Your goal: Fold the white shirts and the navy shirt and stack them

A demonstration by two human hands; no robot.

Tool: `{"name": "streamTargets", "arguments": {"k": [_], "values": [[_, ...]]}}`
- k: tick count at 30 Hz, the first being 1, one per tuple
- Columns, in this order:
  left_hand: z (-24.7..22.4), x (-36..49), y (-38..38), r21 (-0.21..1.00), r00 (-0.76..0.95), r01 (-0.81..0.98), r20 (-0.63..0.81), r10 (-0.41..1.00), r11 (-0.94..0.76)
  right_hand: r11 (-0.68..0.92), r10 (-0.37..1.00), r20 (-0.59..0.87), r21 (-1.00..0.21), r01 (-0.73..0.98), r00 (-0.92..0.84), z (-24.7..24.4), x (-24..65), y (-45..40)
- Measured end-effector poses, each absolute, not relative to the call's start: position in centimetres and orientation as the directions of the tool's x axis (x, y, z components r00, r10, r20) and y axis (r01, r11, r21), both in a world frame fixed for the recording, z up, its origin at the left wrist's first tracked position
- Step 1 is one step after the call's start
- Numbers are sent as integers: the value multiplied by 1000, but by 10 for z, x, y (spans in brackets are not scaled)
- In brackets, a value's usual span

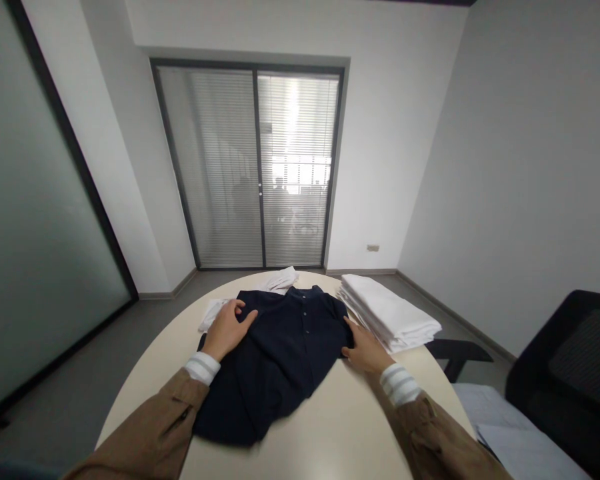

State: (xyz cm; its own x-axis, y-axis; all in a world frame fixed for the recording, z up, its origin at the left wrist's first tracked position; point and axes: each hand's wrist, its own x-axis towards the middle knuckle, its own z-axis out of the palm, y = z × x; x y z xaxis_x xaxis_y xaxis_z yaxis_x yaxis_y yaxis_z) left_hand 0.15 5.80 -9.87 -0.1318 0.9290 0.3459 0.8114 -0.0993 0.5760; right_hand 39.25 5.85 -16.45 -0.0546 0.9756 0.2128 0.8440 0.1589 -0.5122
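A dark navy shirt (280, 347) lies on the round table, its collar (304, 291) at the far end and its buttoned front facing up. Its lower part is skewed toward the near left and wrinkled. Over the shirt's left shoulder area, my left hand (226, 327) is open, thumb and forefinger apart with nothing between them. At the shirt's right edge, my right hand (365, 347) has its thumb and fingers closed around the sleeve fabric; some fingertips are hidden.
A folded stack of white cloth (390, 310) sits to the right on the pale table (350, 427). Crumpled white cloth (279, 280) lies behind the shirt. At right stands a black chair (575, 360) with a light item (510, 427) on it. Sliding glass doors (260, 167) are beyond.
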Motion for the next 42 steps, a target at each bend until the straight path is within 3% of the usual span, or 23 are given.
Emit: {"name": "streamTargets", "arguments": {"k": [4,7,9,14,18,22,26,31,35,37,42], "values": [[-107,27,33,354,114,924,98,989,-142,177,970,230,-438,882,-80,-157,384,55],[-114,33,25,169,177,967,101,979,-192,232,949,294,-396,889,-116,-152,380,53],[-117,32,26,126,194,969,139,971,-212,219,929,358,-313,924,-99,-149,378,50],[-109,21,36,311,33,941,309,951,-134,129,812,580,-71,989,-64,-132,367,36],[-105,16,39,345,-97,938,311,946,-17,256,859,467,-41,966,-207,-125,350,23],[-110,14,36,358,-108,933,223,969,21,411,860,393,-151,899,-326,-129,336,18],[-114,15,36,534,-61,845,122,991,-14,448,866,396,-345,824,-306,-137,325,18],[-122,29,41,830,-23,554,94,995,-65,445,888,414,-666,599,-199,-150,307,26],[-130,45,41,951,-43,282,142,989,-124,424,900,417,-763,487,-131,-155,294,34],[-134,50,39,963,-43,205,188,981,-176,390,914,382,-727,565,-139,-154,292,37],[-138,45,46,985,-101,66,164,981,-158,329,919,352,-443,834,-176,-151,303,39]]}}
